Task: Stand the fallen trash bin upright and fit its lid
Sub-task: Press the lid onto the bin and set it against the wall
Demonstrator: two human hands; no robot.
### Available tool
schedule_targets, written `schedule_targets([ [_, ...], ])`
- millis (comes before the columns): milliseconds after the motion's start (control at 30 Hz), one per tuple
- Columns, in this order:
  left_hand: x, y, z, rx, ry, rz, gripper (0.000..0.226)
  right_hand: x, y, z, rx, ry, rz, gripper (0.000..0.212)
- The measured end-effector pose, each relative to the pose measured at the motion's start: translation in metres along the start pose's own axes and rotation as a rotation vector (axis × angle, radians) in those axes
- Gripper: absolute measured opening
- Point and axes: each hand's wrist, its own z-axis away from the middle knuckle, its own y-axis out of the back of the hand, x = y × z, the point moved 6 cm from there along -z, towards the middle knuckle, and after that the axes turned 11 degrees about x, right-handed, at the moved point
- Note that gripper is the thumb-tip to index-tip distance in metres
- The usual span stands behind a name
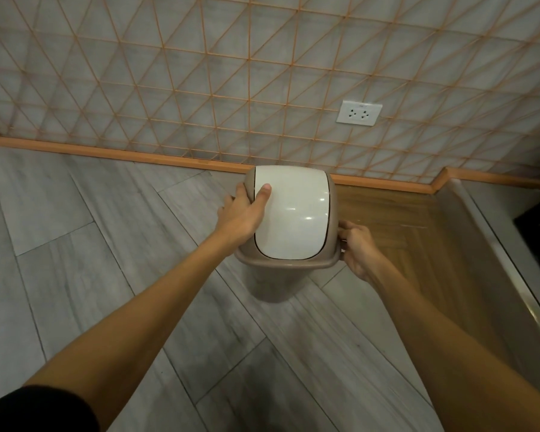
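Taupe plastic forms the bin (273,285), which stands upright on the grey floor (106,275) close to the wall (262,73), with the lid (293,213) already sitting on its rim. The left hand (243,213) is clamped over the lid's left edge, thumb lying on the white swing flap and fingers curled round the taupe frame. The right hand (357,247) pinches the lid's near right corner at the rim, fingers closed on the lip.

Righting the bin looks done; the step in hand seems to be seating the lid. From above I cannot tell whether it has clicked home all round. The next move likely calls for even downward pressure from both grips, keeping the thumb from tipping the flap, then checking the far edge, opposite the hands.

No brand, label or writing is legible on bin or lid; the socket (359,113) beyond the grips shows none either.
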Motion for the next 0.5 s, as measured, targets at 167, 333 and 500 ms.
schedule_targets([
  [167,-0.006,0.000,0.004,0.070,-0.090,-0.103,0.077,0.002,0.001,-0.001,0.022,0.002,0.031,0.044],
  [333,-0.011,0.001,0.005,0.029,-0.155,-0.097,0.078,0.001,0.002,0.004,0.019,0.085,0.213,0.039],
  [500,-0.001,0.013,-0.006,-0.133,-0.281,-0.186,0.083,-0.034,0.018,0.006,0.034,0.403,0.777,0.054],
])
